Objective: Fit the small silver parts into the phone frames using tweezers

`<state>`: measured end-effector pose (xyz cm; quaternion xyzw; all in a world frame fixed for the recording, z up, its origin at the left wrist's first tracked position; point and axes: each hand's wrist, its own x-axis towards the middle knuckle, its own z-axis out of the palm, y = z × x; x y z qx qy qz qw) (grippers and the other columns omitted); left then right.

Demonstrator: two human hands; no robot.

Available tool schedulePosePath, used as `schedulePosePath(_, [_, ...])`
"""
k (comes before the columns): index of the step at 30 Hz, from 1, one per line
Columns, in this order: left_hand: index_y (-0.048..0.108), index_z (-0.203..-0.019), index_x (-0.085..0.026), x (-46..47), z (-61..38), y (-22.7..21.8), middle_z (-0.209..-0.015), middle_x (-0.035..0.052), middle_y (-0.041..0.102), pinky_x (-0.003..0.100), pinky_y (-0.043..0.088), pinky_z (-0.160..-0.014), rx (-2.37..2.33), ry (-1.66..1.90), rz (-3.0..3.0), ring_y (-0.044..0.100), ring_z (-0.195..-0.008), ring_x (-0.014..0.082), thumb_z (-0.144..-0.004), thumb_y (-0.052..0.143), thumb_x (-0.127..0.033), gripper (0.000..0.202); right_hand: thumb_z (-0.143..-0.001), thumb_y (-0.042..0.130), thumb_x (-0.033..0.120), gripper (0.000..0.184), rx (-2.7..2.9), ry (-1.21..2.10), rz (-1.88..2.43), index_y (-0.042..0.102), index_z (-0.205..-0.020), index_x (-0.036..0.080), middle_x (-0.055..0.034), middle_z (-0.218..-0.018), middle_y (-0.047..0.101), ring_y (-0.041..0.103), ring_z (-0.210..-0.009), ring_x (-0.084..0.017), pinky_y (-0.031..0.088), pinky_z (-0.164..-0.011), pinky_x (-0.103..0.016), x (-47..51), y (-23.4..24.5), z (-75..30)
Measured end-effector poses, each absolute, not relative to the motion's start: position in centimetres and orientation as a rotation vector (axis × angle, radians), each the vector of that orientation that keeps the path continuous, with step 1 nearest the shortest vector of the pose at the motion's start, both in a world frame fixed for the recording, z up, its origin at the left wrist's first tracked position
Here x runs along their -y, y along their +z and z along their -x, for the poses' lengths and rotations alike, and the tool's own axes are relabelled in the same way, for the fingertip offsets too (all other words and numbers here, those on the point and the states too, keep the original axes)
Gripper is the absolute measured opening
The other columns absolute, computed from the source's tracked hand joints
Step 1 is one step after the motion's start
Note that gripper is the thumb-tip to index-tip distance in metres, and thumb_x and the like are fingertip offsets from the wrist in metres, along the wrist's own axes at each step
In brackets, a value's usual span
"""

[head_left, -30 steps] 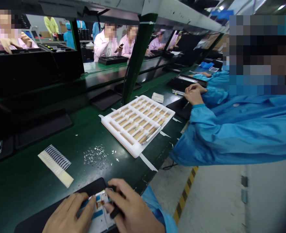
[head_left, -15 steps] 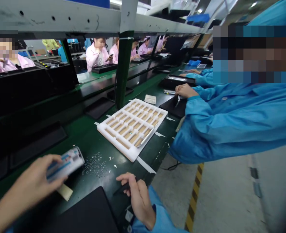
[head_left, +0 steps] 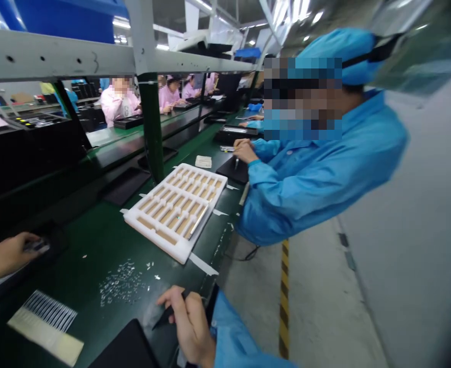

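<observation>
At the far left my left hand (head_left: pixel 8 258) is closed on a flat phone-like device (head_left: pixel 37 246), its shiny dark end showing past the fingers. The hand is over a dark tray, and most of the device is hidden. My right hand (head_left: pixel 192 322) is closed on a slim black pointed tool (head_left: pixel 163 318), tip down over the green bench, near a black pad (head_left: pixel 127 350). Many tiny clear pieces (head_left: pixel 121 283) lie scattered between the hands. In front of my left forearm lies a cream sheet (head_left: pixel 47 332) with a row of thin silvery strips (head_left: pixel 51 310).
A white foam tray (head_left: pixel 154 235) with slots stands mid-bench, a slim silvery bar (head_left: pixel 198 222) on its right edge. White tape (head_left: pixel 204 265) is stuck beside it. A co-worker in blue (head_left: pixel 298 189) works to the right. A green post (head_left: pixel 152 128) rises behind the tray.
My left hand has moved left with the device, away from the scattered pieces, uncovering the strips on the cream sheet. The view has turned right. My right hand keeps its hold on the black tool.
</observation>
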<state>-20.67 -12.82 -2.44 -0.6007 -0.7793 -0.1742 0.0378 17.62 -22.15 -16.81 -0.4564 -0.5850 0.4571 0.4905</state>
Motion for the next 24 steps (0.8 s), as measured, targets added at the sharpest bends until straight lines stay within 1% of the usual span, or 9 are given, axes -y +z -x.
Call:
schedulePosePath(1, [0.072, -0.088, -0.016, 11.4, 19.2, -2.4, -0.069, 0.0032, 0.074, 0.037, 0.058, -0.068, 2.395, -0.491, 1.929, 0.067, -0.061, 0.0223, -0.093, 0.053, -0.076, 0.063, -0.114, 0.027, 0.068, 0.079, 1.432, 1.083, 1.123, 0.086, -0.091, 0.021, -0.0041, -0.063, 0.066, 0.067, -0.059, -0.018, 0.051, -0.062, -0.027, 22.1, -16.7, -17.5])
schedulePosePath(3, [0.074, -0.100, -0.013, 8.5, 14.4, -3.0, -0.094, 0.0075, 0.080, 0.044, 0.061, -0.083, 2.328, -0.464, 2.166, 0.074, -0.081, 0.0250, -0.098, 0.060, -0.063, 0.052, -0.114, 0.026, 0.069, 0.080, 1.443, 1.046, 1.169, 0.085, -0.088, 0.021, -0.0040, -0.062, 0.065, 0.065, -0.057, -0.018, 0.051, -0.061, -0.028, 22.0, -16.4, -17.3])
schedulePosePath(5, [0.073, -0.117, -0.016, 6.2, 7.7, -4.2, -0.115, 0.0060, 0.078, 0.046, 0.059, -0.099, 2.177, -0.477, 2.446, 0.075, -0.104, 0.0233, -0.103, 0.066, -0.048, 0.035, -0.113, 0.028, 0.072, 0.080, 1.417, 1.017, 1.221, 0.085, -0.086, 0.022, -0.0044, -0.065, 0.069, 0.064, -0.055, -0.018, 0.052, -0.060, -0.028, 21.9, -16.5, -17.2])
schedulePosePath(7, [0.069, -0.126, -0.018, 4.7, 0.3, -5.6, -0.126, 0.0080, 0.074, 0.047, 0.061, -0.099, 2.018, -0.486, 2.649, 0.073, -0.111, 0.0232, -0.103, 0.070, -0.045, 0.036, -0.111, 0.031, 0.075, 0.078, 1.374, 0.962, 1.282, 0.085, -0.087, 0.024, -0.0050, -0.071, 0.072, 0.065, -0.057, -0.018, 0.052, -0.060, -0.027, 22.0, -16.8, -17.1])
schedulePosePath(11, [0.067, -0.133, -0.019, 3.1, -11.3, -7.4, -0.134, 0.0097, 0.070, 0.049, 0.062, -0.099, 1.883, -0.499, 2.751, 0.071, -0.116, 0.0248, -0.103, 0.071, -0.043, 0.039, -0.109, 0.037, 0.077, 0.072, 1.254, 0.866, 1.409, 0.083, -0.092, 0.024, -0.0045, -0.073, 0.072, 0.066, -0.059, -0.019, 0.054, -0.059, -0.028, 22.6, -18.1, -16.9])
schedulePosePath(14, [0.065, -0.135, -0.019, 2.4, -14.8, -7.5, -0.136, 0.0100, 0.069, 0.049, 0.062, -0.099, 1.891, -0.542, 2.727, 0.071, -0.117, 0.0252, -0.103, 0.071, -0.042, 0.040, -0.108, 0.043, 0.076, 0.065, 1.188, 0.836, 1.478, 0.081, -0.096, 0.025, -0.0028, -0.067, 0.068, 0.069, -0.061, -0.020, 0.053, -0.059, -0.028, 22.9, -19.2, -17.0])
schedulePosePath(17, [0.066, -0.134, -0.019, 2.1, -15.0, -6.5, -0.135, 0.0096, 0.070, 0.047, 0.063, -0.097, 1.912, -0.627, 2.682, 0.072, -0.114, 0.0243, -0.103, 0.071, -0.041, 0.038, -0.109, 0.044, 0.073, 0.062, 1.194, 0.808, 1.484, 0.081, -0.098, 0.024, -0.0026, -0.066, 0.068, 0.072, -0.065, -0.021, 0.055, -0.062, -0.028, 22.7, -19.6, -17.3])
schedulePosePath(20, [0.068, -0.130, -0.019, 2.6, -13.5, -4.5, -0.130, 0.0088, 0.072, 0.046, 0.063, -0.096, 1.876, -0.778, 2.640, 0.073, -0.110, 0.0228, -0.103, 0.071, -0.042, 0.035, -0.112, 0.034, 0.072, 0.072, 1.335, 0.898, 1.354, 0.082, -0.090, 0.023, -0.0041, -0.063, 0.069, 0.070, -0.059, -0.020, 0.056, -0.065, -0.029, 22.0, -18.9, -18.1])
schedulePosePath(24, [0.077, -0.119, -0.021, 5.9, -9.5, -1.1, -0.118, 0.0057, 0.080, 0.038, 0.061, -0.097, 1.767, -1.064, 2.550, 0.077, -0.105, 0.0202, -0.106, 0.065, -0.032, 0.021, -0.111, 0.029, 0.075, 0.079, 1.369, 1.159, 1.201, 0.082, -0.097, 0.019, -0.0036, -0.060, 0.068, 0.067, -0.053, -0.018, 0.052, -0.056, -0.027, 21.0, -17.4, -19.1])
